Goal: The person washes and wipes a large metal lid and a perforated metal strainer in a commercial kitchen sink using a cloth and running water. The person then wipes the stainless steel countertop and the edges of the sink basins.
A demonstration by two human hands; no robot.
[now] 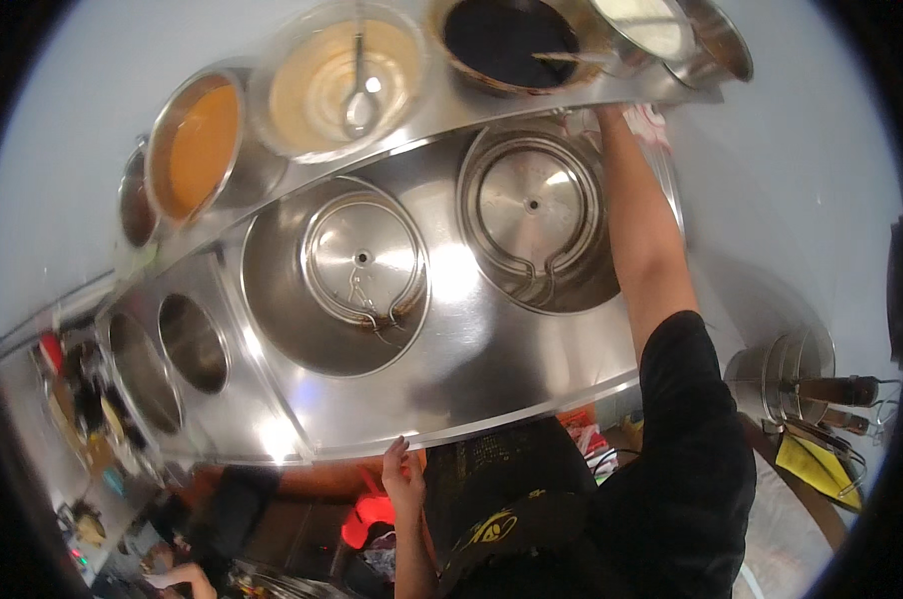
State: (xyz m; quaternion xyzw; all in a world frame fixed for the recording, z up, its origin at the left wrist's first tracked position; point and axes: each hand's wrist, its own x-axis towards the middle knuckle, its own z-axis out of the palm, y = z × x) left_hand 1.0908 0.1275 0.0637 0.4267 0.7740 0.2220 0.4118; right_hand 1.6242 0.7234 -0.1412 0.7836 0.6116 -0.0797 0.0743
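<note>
My right arm stretches over the right side of the steel counter. My right hand is at the back, mostly hidden beneath the shelf's front edge, so its fingers cannot be made out. Beside it lies a white cloth or wrapper with red markings. My left hand is at the counter's front edge, fingers slightly bent and apart, holding nothing visible. Two round steel wells are sunk in the counter, a left well and a right well. Each has a looped metal tube around a central disc.
On the shelf stand a pot of orange liquid, a tub of beige liquid with a ladle and a dark liquid container. Smaller wells sit left. Handled strainers hang right. Another person's arm shows lower left.
</note>
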